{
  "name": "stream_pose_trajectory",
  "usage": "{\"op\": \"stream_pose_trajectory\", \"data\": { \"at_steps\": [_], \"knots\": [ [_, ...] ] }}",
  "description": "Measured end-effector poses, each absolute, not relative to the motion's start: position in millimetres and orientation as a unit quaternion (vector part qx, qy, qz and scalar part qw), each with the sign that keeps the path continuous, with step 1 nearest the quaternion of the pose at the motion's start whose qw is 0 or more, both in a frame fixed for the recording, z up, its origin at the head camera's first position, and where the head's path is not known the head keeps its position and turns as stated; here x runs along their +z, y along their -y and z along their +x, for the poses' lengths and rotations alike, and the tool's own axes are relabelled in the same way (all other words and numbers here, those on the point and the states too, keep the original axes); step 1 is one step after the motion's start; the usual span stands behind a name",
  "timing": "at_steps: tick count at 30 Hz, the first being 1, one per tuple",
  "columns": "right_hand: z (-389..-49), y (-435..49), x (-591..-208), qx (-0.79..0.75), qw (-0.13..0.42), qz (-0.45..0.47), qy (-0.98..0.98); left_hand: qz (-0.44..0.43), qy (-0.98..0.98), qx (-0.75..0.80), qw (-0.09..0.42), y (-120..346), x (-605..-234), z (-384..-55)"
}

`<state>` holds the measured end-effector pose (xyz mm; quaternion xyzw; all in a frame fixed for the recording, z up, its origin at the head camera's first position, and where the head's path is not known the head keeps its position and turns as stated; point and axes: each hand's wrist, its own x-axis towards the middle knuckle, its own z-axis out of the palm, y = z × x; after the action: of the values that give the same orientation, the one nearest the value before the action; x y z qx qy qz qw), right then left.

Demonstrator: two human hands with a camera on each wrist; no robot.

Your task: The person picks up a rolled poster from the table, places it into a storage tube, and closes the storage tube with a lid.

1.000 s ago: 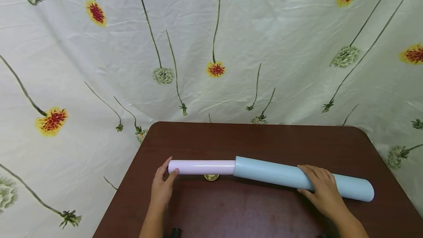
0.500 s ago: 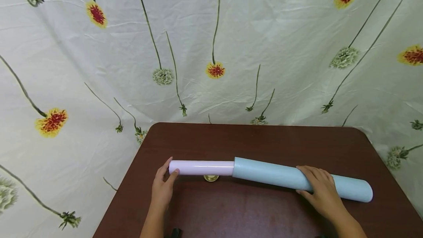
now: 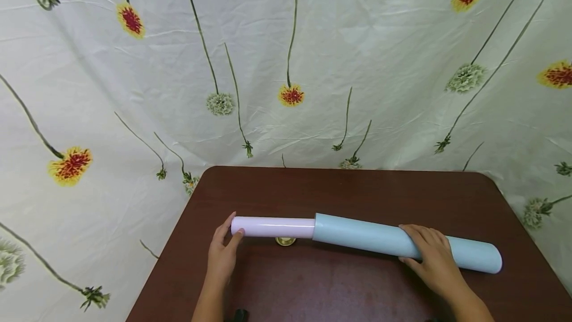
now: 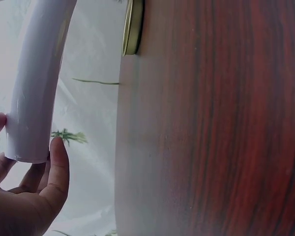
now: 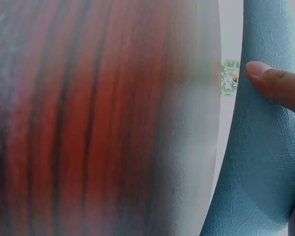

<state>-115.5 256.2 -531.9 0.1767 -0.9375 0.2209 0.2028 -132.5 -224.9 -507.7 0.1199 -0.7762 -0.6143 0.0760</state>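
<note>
My left hand [image 3: 222,253] grips the left end of a glossy lilac roll [image 3: 274,227], thumb on the near side and fingers at the far side and end. In the left wrist view the fingers curl about the end of the lilac roll [image 4: 32,93]. The roll's other end sits inside the open mouth of a thicker light-blue tube [image 3: 357,234]. Toward the right end of that tube, my right hand [image 3: 431,257] holds it from above. The thumb lies along the near side of the blue tube [image 5: 255,142] in the right wrist view.
A round gold-coloured lid or disc [image 3: 285,241] lies partly hidden behind the lilac roll. Under everything is a dark reddish-brown wooden table [image 3: 339,287]. A white flowered cloth [image 3: 380,53] hangs behind it. A small dark object [image 3: 240,315] shows at the bottom edge.
The left hand has shifted slightly right, and the blue tube with the right hand slightly left. A little less of the lilac roll shows outside the tube.
</note>
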Motion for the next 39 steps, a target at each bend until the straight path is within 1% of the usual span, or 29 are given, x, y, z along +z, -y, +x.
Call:
{"op": "stream_pose_trajectory", "data": {
  "at_steps": [11,18,32,39],
  "knots": [
    [-114.5,-255.3,-531.5,0.222,0.202,0.176,0.938,0.123,0.777,-0.612,0.081,224.1,-510.9,-134.6],
    [-114.6,-254.7,-532.9,0.224,0.202,0.177,0.937,0.116,0.777,-0.612,0.094,221.8,-510.1,-133.7],
    [-114.4,-252.4,-532.1,0.222,0.202,0.179,0.937,0.108,0.777,-0.615,0.077,220.2,-508.3,-132.8],
    [-114.7,-251.4,-532.3,0.223,0.206,0.181,0.935,0.105,0.781,-0.61,0.079,219.2,-508.2,-132.9]
  ]
}}
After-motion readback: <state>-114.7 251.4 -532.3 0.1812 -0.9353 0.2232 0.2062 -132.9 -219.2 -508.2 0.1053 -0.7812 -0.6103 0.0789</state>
